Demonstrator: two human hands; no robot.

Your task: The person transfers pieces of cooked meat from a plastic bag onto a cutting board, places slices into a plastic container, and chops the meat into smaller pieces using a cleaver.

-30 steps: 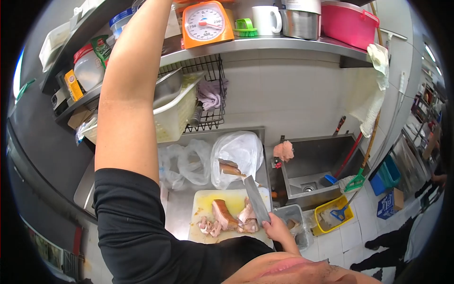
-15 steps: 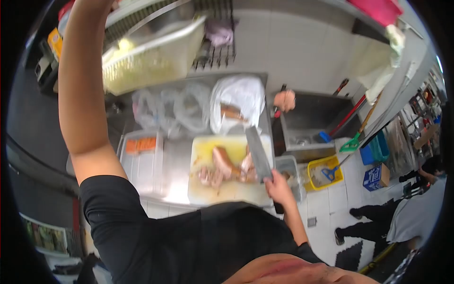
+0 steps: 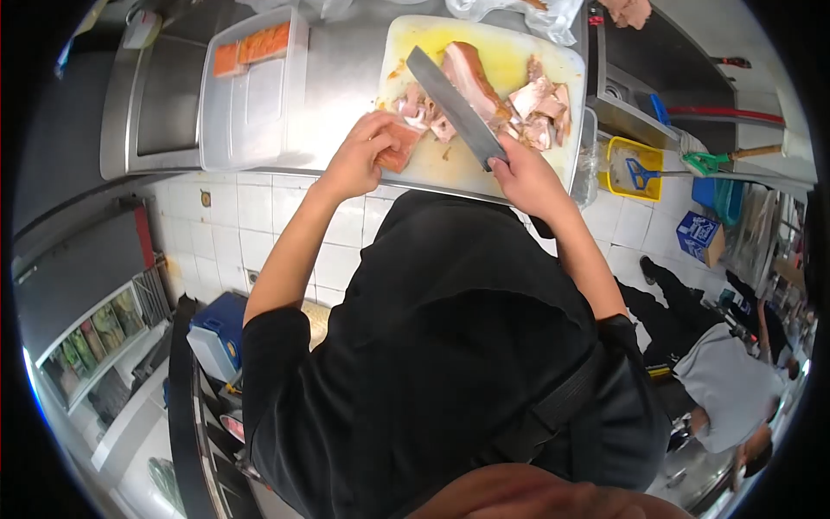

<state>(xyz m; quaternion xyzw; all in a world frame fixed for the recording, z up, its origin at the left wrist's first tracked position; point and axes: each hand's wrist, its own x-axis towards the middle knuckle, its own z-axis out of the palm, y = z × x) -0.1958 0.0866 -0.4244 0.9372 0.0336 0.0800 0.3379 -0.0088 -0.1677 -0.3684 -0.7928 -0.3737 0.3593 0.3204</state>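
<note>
In front of you runs a steel counter (image 3: 333, 95), bright where light glances off the metal. A steel sink (image 3: 635, 43) sits to your right, near a pale wall (image 3: 748, 86). White square tiles (image 3: 259, 203) cover your floor, carrying a yellow bucket (image 3: 627, 192) and a blue carton (image 3: 699, 233) on that side. To your left you have a dark grey panel (image 3: 65, 147), and below it a glass-fronted cabinet (image 3: 91, 346) and a blue-and-white box (image 3: 216, 337).
</note>
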